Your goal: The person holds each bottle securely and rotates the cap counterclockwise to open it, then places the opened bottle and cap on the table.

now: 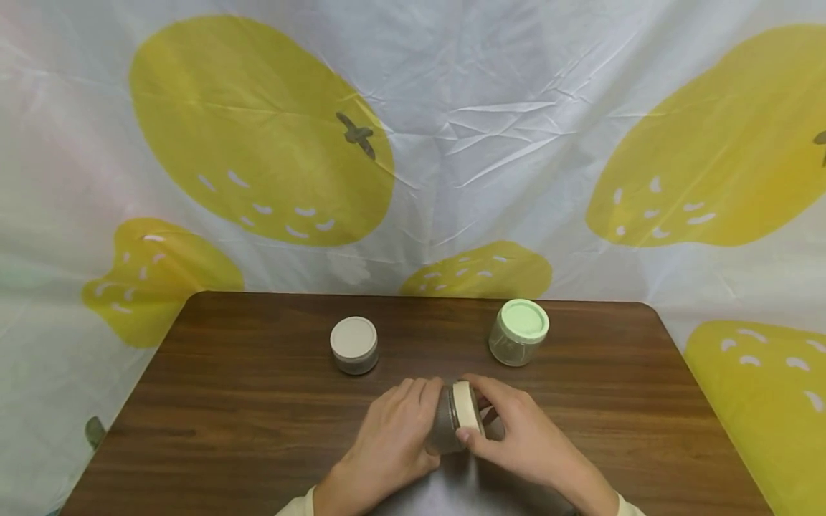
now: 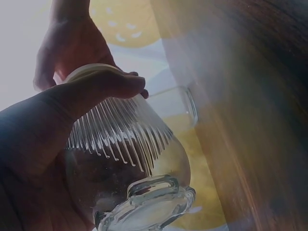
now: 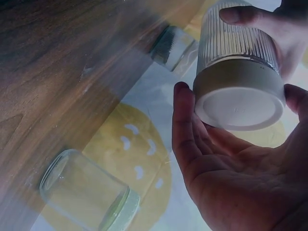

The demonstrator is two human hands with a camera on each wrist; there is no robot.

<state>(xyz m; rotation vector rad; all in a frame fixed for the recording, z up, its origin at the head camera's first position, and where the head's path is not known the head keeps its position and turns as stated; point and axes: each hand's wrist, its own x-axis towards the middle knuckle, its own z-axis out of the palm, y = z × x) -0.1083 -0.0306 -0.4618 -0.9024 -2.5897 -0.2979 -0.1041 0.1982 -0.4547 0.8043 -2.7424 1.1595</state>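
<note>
A ribbed clear glass jar [image 1: 444,428] lies tipped sideways between both hands, low over the near part of the table. My left hand [image 1: 395,430] grips its glass body, the thumb wrapped across the ribs in the left wrist view. Its cream lid [image 3: 240,101] points to the right and is on the jar's mouth. My right hand [image 1: 519,433] holds that lid by its rim, thumb on the near side and fingers on the far side. The jar's thick glass base [image 2: 149,207] faces away from the right hand.
On the brown wooden table [image 1: 226,416], a short jar with an off-white lid [image 1: 354,337] stands back left. Farther right is a taller glass jar with a pale green lid [image 1: 525,320]. Behind the table hangs a white cloth [image 1: 490,179] printed with yellow fruit.
</note>
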